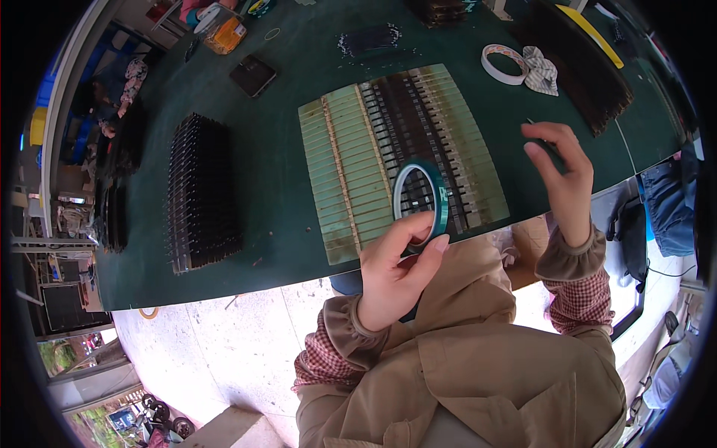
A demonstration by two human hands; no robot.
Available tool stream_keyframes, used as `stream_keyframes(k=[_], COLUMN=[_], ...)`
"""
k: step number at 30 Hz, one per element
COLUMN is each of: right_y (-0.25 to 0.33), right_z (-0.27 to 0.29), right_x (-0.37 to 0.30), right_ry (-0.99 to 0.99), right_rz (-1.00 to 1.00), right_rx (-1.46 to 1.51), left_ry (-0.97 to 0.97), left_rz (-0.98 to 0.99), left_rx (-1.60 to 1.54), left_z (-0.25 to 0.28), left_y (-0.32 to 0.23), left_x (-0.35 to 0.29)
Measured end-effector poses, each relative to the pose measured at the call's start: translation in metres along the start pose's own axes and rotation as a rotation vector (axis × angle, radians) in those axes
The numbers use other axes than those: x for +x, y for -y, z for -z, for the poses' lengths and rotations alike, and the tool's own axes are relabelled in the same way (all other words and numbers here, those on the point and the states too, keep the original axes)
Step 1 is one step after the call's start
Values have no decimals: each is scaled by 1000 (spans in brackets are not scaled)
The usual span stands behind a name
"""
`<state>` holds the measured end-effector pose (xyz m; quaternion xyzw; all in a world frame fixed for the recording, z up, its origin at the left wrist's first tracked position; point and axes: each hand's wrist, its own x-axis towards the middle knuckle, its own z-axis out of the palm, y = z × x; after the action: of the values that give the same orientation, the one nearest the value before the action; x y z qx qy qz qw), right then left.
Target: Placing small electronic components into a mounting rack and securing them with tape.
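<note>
A left hand grips a green tape roll above the striped panel on the green bench; the right hand (fingers pinched) pulls the tape's end.

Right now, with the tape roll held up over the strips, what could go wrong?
1. The left hand pinches the green tape roll only at its lower rim; it could slip and drop onto the strips below.
2. The right hand is raised with fingers pinched, perhaps on a tape end too thin to see; a loose end could stick to itself.
3. The strips lie right at the table edge, so a nudge might push some off.
</note>
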<state>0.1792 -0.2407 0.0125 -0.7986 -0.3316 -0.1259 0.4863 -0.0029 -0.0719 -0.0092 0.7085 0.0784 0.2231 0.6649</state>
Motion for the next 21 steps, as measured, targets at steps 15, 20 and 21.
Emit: stream_keyframes(k=[15, 20, 21], right_y=[63, 57, 55], right_z=[-27, -31, -31], right_x=[-14, -3, 0], right_ry=[143, 181, 160], right_rz=[487, 503, 491], right_rx=[-245, -235, -246], left_ry=[-66, -62, -65], left_rz=[-523, -537, -537], left_rx=[765, 747, 748], left_z=[-17, -14, -13], left_y=[-4, -1, -1], left_x=[21, 22, 20])
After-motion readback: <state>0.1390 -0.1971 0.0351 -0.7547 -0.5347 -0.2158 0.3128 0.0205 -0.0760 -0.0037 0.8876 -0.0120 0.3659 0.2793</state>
